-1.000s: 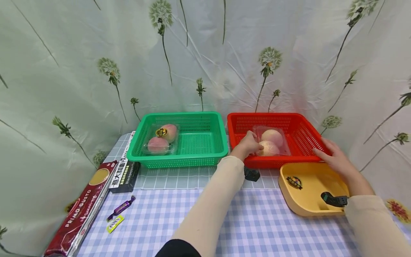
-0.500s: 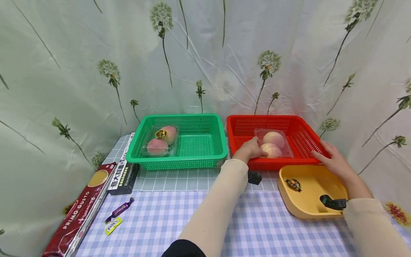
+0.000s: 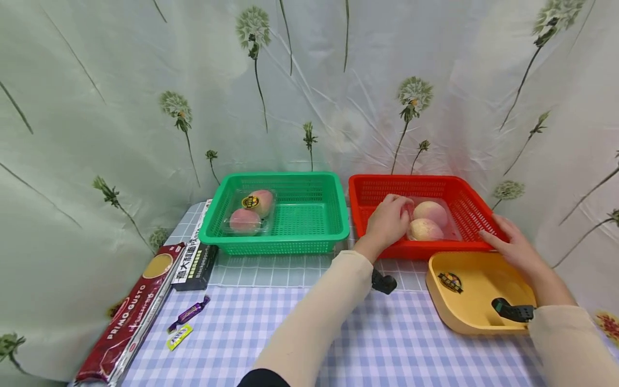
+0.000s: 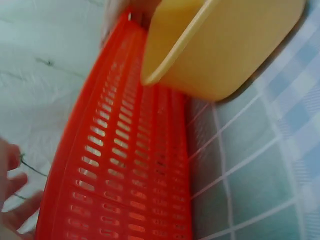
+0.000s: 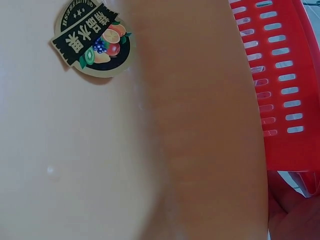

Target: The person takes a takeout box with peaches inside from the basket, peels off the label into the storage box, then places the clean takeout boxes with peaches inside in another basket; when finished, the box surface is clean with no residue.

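A clear pack of two peaches (image 3: 429, 221) lies in the red basket (image 3: 464, 200). My left hand (image 3: 388, 220) is over the basket's front left part, fingertips beside the pack's left edge; whether they touch it is hard to see. In the left wrist view, the spread fingers (image 4: 17, 202) show beyond the red rim. My right hand (image 3: 522, 250) holds the basket's right rim near the front corner, thumb over the inside and fingers on the outer side. A yellow bin (image 3: 476, 322) with a fruit sticker (image 5: 95, 40) stands below that hand.
A green basket (image 3: 275, 244) holds another pack of two peaches (image 3: 247, 219). At the left lie a black pasta box (image 3: 195, 269), a long dark red pack (image 3: 132, 314), a purple candy (image 3: 189, 314) and a yellow sachet (image 3: 179, 337). A patterned curtain (image 3: 309, 80) hangs behind.
The peach pack has shifted right within the red basket. My left hand has risen slightly and its fingers have come off the front peach. The right hand stays at the rim.
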Action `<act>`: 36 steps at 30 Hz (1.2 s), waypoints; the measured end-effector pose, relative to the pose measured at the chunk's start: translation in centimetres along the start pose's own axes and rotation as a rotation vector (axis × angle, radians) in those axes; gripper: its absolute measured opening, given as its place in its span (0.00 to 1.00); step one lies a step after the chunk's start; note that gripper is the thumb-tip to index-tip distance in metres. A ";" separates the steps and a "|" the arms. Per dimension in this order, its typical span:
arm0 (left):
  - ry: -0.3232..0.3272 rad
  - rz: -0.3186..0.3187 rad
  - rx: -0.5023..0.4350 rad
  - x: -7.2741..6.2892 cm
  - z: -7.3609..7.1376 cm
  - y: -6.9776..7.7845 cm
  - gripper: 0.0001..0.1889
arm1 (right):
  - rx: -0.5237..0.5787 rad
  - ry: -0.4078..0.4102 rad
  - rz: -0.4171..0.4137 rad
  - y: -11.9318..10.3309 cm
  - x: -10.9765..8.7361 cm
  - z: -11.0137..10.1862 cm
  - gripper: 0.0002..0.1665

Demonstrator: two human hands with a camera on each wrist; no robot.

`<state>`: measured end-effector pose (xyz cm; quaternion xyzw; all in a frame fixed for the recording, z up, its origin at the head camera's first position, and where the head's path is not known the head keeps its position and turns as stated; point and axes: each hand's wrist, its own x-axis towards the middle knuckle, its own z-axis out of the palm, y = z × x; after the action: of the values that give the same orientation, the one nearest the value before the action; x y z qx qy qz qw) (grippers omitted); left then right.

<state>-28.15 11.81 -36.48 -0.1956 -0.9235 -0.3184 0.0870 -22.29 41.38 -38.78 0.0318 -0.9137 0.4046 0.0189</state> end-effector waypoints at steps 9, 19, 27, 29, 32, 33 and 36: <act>0.192 0.180 -0.149 -4.9 -3.1 -1.0 0.13 | -0.008 0.000 0.009 0.0 -0.2 -0.3 0.47; 0.372 0.253 -0.123 -10.4 -8.1 -9.6 0.17 | -0.040 0.011 0.009 -0.2 -0.5 0.0 0.47; 0.482 0.149 -0.148 -12.0 -11.8 -15.2 0.18 | -0.071 0.023 0.025 -0.7 -0.5 -0.1 0.46; 0.488 0.114 -0.147 -12.1 -12.8 -16.2 0.18 | -0.098 0.037 0.027 -0.9 -0.3 0.0 0.45; 0.506 0.045 -0.125 -12.3 -14.2 -17.6 0.19 | -0.135 0.072 0.031 -1.1 -0.2 0.2 0.44; 0.511 0.014 -0.121 -12.5 -14.7 -18.1 0.19 | -0.146 0.084 0.035 -1.2 -0.2 0.3 0.43; 0.541 -0.083 -0.087 -13.0 -16.0 -19.6 0.20 | -0.190 0.124 0.032 -1.5 0.0 0.6 0.42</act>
<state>-23.93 -16.21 -38.51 -0.0690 -0.8592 -0.4019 0.3090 -22.15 39.93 -38.12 -0.0097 -0.9455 0.3176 0.0718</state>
